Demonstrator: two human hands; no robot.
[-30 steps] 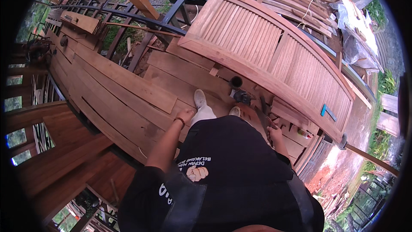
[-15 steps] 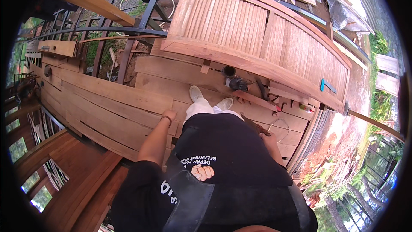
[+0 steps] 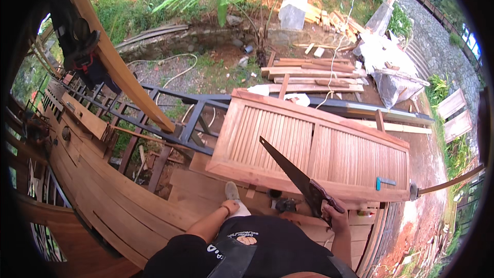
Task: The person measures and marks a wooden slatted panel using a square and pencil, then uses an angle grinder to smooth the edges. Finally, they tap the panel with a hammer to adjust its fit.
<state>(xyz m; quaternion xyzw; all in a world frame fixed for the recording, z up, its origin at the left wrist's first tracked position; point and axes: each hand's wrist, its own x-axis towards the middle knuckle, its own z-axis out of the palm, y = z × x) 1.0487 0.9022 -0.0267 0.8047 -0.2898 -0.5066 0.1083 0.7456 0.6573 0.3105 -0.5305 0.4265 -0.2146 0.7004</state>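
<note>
A handsaw (image 3: 294,171) with a dark toothed blade and a brown handle is in my right hand (image 3: 337,215), whose fingers wrap round the handle. Its blade points up and to the left, over the near edge of a slatted wooden shutter panel (image 3: 267,131). My left hand (image 3: 231,206) is low by my pale trouser leg (image 3: 243,210), with a band at the wrist. Too little of its fingers shows to make out how they are held.
A turquoise-handled try square (image 3: 385,182) lies on the panel's right end. Under its near edge are a dark round container (image 3: 275,193) and other tools. Wooden planks (image 3: 131,195) form the floor at left. A slanting timber post (image 3: 113,62) and dark metal frame (image 3: 193,119) stand beyond.
My right hand has lifted the handsaw from low beside my body, up and forward toward the panel. The view has tilted up, showing more ground beyond. My left hand stays near my leg.
</note>
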